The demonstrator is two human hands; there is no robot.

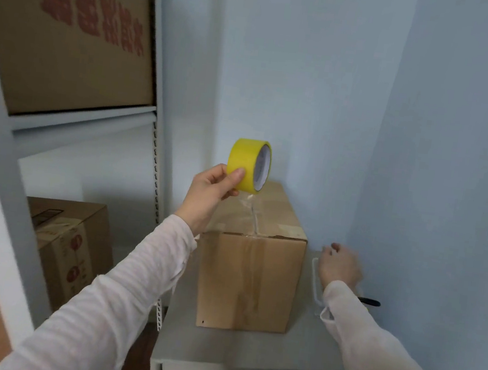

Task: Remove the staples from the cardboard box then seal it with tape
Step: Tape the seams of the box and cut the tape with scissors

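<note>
The left hand (207, 194) grips the yellow tape roll (246, 165) by its rim, above the far half of the cardboard box (251, 281), which stands on a grey cabinet top (217, 344). A clear strip (252, 216) runs from the roll down onto the lid's centre seam, lengthwise. The right hand (338, 267) hangs low, just right of the box over a clear tray (315, 281). Whether its curled fingers hold anything cannot be told. Freeing the strip likely falls to it.

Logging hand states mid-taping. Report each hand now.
Left hand: grips the yellow tape roll above the cardboard box.
Right hand: over the clear tray beside the box; fingers hidden, cannot tell.
</note>
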